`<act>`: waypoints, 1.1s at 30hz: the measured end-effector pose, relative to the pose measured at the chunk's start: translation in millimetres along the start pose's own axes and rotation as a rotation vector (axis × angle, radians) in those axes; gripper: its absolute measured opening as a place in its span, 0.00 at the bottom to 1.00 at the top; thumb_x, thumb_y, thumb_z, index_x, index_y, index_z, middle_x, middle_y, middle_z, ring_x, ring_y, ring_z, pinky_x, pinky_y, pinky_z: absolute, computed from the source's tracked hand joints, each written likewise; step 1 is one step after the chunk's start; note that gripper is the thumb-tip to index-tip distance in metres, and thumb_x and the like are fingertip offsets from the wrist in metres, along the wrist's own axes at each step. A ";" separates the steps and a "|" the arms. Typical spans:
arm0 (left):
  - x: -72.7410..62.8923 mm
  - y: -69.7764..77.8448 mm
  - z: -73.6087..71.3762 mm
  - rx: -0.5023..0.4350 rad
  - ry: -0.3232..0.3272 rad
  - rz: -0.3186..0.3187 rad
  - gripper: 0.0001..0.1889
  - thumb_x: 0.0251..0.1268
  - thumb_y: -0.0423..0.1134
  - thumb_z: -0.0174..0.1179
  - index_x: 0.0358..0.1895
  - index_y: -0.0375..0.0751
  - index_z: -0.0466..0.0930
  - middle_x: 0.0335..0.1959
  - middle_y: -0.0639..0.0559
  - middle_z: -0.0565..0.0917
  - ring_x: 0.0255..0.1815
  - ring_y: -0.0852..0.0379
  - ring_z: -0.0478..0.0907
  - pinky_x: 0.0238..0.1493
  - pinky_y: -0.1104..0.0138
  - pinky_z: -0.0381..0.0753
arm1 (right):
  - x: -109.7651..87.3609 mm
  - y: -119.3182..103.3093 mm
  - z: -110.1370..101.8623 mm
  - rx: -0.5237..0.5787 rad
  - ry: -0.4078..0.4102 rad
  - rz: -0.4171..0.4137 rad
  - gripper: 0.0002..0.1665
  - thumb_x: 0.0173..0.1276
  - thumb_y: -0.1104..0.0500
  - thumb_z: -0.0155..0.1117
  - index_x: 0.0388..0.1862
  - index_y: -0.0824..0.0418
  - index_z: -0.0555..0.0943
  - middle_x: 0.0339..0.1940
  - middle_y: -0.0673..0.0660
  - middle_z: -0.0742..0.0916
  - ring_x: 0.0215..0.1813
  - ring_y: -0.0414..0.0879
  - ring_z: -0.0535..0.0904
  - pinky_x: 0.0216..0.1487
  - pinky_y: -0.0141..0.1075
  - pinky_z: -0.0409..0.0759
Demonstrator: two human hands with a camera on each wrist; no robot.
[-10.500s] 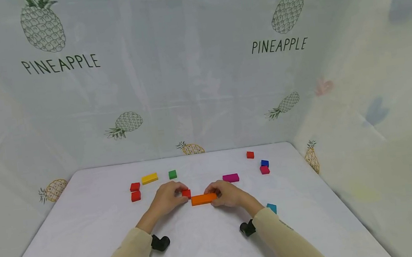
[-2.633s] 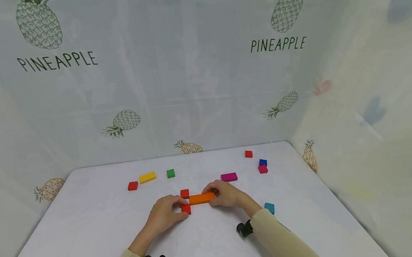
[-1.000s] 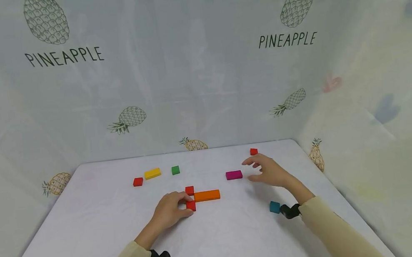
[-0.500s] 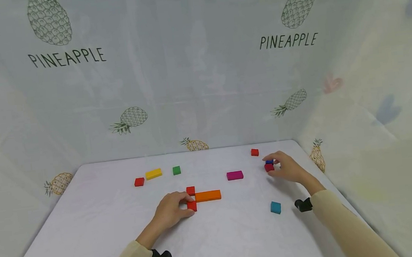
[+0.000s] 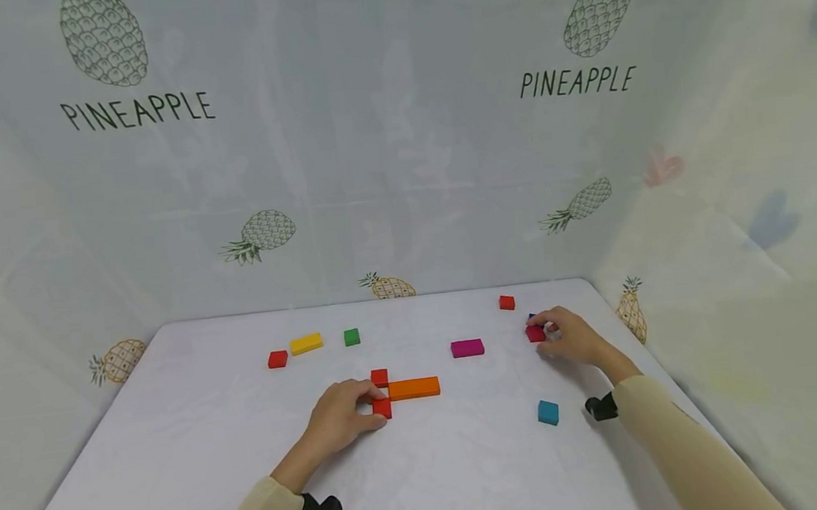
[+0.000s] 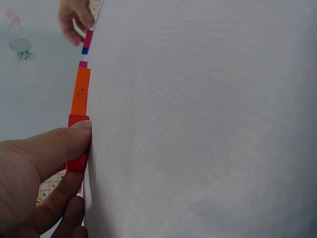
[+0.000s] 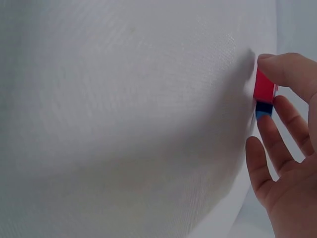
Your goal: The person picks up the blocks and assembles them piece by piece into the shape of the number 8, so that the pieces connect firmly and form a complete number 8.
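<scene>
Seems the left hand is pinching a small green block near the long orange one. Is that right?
Not quite: the small block the left hand pinches near the long orange one is red, not green, as the head view shows.

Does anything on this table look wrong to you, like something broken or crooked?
Nothing looks broken. The blue-green block sits askew, turned against the line of the orange block, and the yellow block slants slightly too. Both lie apart from the hands, so it seems harmless.
</scene>
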State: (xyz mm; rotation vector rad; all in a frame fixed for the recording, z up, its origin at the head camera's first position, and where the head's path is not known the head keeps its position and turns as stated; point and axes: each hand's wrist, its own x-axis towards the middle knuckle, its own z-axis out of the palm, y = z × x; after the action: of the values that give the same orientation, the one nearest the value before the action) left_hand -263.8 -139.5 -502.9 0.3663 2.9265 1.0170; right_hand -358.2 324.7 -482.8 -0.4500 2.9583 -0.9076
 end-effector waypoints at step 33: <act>1.2 -1.4 0.8 -0.002 -0.008 -0.009 0.15 0.57 0.44 0.82 0.46 0.58 0.88 0.43 0.61 0.85 0.50 0.55 0.78 0.59 0.50 0.84 | -1.6 -6.4 6.0 -0.019 0.002 0.047 0.19 0.69 0.65 0.75 0.58 0.65 0.85 0.51 0.63 0.85 0.53 0.58 0.81 0.55 0.50 0.87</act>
State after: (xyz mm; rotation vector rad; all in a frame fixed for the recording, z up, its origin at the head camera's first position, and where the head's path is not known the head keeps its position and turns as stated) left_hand -265.3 -139.8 -504.3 0.3566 2.9173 1.0151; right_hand -354.4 316.8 -484.4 -0.3786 2.9675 -0.8771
